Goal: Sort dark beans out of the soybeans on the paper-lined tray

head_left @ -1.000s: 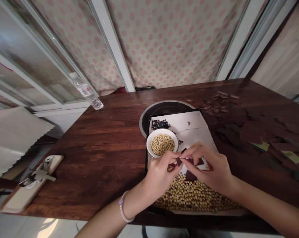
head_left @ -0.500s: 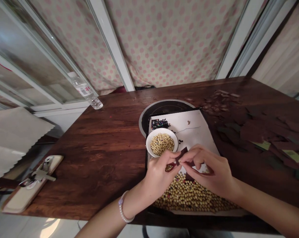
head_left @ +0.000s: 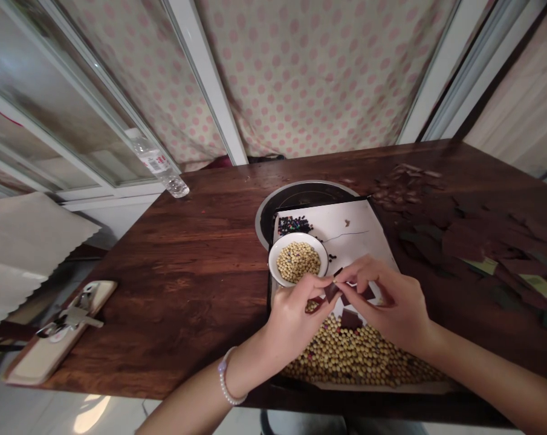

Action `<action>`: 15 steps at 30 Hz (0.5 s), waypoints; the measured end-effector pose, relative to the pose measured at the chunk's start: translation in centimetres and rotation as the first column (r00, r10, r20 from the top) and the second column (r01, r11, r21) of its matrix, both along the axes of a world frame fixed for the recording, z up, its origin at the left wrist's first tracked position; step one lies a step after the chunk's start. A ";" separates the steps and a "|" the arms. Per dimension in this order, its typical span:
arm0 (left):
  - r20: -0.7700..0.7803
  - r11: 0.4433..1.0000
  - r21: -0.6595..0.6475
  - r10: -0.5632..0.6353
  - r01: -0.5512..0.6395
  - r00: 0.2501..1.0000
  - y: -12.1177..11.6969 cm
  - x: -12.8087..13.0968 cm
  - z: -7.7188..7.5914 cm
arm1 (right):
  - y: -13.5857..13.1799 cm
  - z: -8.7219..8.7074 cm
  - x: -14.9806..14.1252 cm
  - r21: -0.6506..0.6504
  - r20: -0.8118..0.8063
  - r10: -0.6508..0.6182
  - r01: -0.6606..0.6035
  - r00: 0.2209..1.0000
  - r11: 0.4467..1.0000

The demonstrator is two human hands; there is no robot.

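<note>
White paper (head_left: 366, 219) lay under the left hand (head_left: 291, 317) and right hand (head_left: 393, 302). Left thumb and fingers pinched a flat dark-brown square (head_left: 330, 293), tilted above the paper; right fingertips, closed, gripped what looked like a tiny pale bead (head_left: 335, 280) against it.

Looks like home, probably dining area. Clues: dark wood-grain table (head_left: 200, 254) with round silver-rimmed black plate (head_left: 309, 194), pink-dotted curtain (head_left: 318, 78) by white-framed glass panels (head_left: 42, 103), scalloped white cloth (head_left: 32, 254) off left, clear plastic bottle (head_left: 158, 163) at table edge, pale floor (head_left: 123, 417) below.
</note>
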State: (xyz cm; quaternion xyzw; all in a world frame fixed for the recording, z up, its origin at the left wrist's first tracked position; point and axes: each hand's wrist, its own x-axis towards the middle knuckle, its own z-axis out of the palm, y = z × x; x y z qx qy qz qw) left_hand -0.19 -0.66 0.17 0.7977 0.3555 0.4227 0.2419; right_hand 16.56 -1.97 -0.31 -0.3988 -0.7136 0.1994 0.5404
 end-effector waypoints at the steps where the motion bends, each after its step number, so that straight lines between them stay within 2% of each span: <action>1: -0.002 1.000 0.011 0.000 0.000 1.000 0.0 0.0 0.0 | -0.1 0.0 0.0 0.001 0.009 -0.003 0.003 1.000 1.000; 5: -0.021 0.999 0.048 0.016 -0.015 1.000 0.0 -0.2 -0.2 | -0.2 0.2 0.0 0.044 0.035 0.067 -0.069 0.997 0.997; 10: -0.028 0.998 0.066 0.001 0.001 1.000 -0.1 -0.3 -0.2 | -0.2 0.4 -0.1 0.133 0.054 0.035 -0.042 0.998 0.990; 13: -0.037 0.997 0.072 0.017 -0.015 0.999 -0.1 -0.3 -0.1 | -0.3 0.4 -0.2 0.104 0.056 0.101 -0.107 0.993 0.989; 15: -0.038 0.997 0.081 0.024 -0.021 0.999 0.0 -0.3 -0.1 | -0.3 0.4 -0.2 0.048 0.027 0.103 -0.104 0.994 0.993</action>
